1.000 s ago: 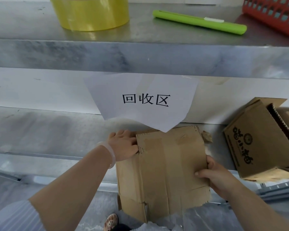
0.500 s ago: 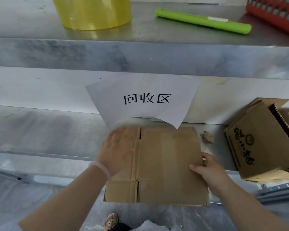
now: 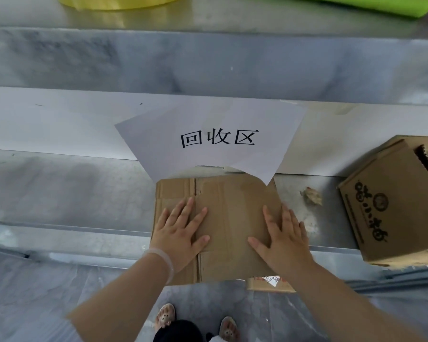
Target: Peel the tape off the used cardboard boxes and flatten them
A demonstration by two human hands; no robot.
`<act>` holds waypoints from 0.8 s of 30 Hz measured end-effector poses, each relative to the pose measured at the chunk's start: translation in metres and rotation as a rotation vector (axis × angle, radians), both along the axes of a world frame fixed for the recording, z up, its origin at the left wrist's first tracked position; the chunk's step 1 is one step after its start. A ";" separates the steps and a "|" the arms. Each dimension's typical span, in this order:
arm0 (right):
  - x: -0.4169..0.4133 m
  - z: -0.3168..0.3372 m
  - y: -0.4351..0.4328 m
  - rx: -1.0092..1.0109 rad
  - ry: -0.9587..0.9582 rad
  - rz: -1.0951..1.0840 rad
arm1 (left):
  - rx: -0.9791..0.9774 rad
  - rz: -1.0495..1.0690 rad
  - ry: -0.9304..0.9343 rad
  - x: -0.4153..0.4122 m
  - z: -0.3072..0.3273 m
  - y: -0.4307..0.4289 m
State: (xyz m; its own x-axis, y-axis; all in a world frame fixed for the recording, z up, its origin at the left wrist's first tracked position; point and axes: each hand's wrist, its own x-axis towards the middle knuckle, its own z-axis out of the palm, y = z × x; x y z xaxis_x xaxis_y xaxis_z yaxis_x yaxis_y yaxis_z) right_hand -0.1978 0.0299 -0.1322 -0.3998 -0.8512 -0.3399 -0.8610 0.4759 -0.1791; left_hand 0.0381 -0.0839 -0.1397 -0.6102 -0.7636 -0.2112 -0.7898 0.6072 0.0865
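A flattened brown cardboard box (image 3: 232, 206) lies on the lower metal shelf (image 3: 72, 193), its near end hanging over the shelf's front edge. My left hand (image 3: 181, 233) presses flat on its left half with fingers spread. My right hand (image 3: 282, 238) presses flat on its right half, fingers straight. A second cardboard piece with a label (image 3: 269, 283) pokes out beneath the near right corner. An unflattened printed cardboard box (image 3: 393, 206) stands on the shelf at the right.
A white paper sign (image 3: 218, 141) hangs from the upper shelf over the flattened box's far edge. A crumpled tape scrap (image 3: 311, 196) lies between the boxes. A yellow tape roll (image 3: 119, 1) and a green cutter (image 3: 371, 6) sit on the upper shelf.
The cardboard has gone from tilted to lying flat on the shelf. Both hands let go of its edges and now press palms down on top. The camera moved closer.
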 end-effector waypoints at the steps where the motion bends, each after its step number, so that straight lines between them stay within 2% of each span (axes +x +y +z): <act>1: 0.000 -0.003 0.001 -0.004 0.018 0.010 | -0.005 0.000 0.003 0.000 -0.001 0.000; 8: -0.001 -0.002 -0.001 0.028 0.030 0.021 | 0.000 0.018 0.026 0.000 -0.007 -0.003; 11: -0.001 0.002 -0.002 0.021 -0.015 -0.007 | 0.038 0.067 0.118 0.006 -0.004 -0.002; 13: -0.001 0.005 -0.001 -0.011 -0.060 -0.043 | 0.039 0.206 0.195 0.011 -0.001 0.005; 18: 0.005 0.009 0.002 -0.143 -0.163 -0.152 | 0.135 0.604 0.256 0.026 0.005 0.033; 21: 0.016 0.012 0.010 -0.216 -0.204 -0.166 | 0.191 0.693 0.352 0.038 0.009 0.039; 24: 0.026 0.019 0.014 -0.257 -0.390 -0.213 | 0.240 0.735 0.387 0.056 0.013 0.040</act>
